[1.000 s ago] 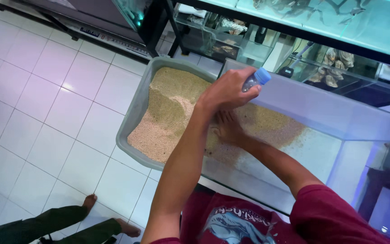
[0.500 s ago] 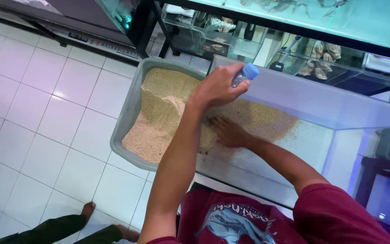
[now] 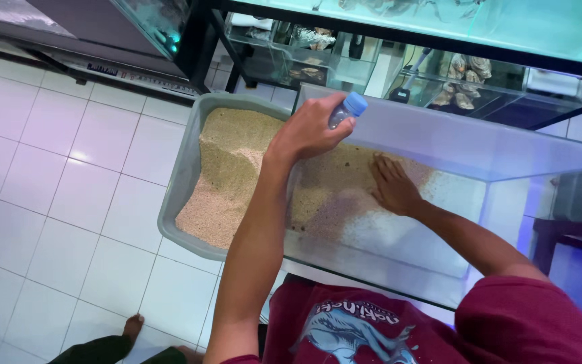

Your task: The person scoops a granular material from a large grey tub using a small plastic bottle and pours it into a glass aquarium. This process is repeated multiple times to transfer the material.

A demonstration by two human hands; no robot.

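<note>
A small clear bottle with a blue cap (image 3: 345, 111) is gripped in the closed left hand (image 3: 308, 131) above the glass tank (image 3: 453, 145), while the open right hand (image 3: 392, 185) is pressed flat on the sand layer (image 3: 335, 192) inside, apparently for levelling; the grey sand tub (image 3: 183, 178) is set just beside.

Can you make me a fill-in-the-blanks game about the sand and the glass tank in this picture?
1. The left hand holds a small bottle with a ____ cap.
2. The right hand lies flat on the sand inside the ____ tank.
3. The grey tub beside the tank is filled with ____.
4. The floor is covered in white ____.

Missing words: blue; glass; sand; tiles
</note>
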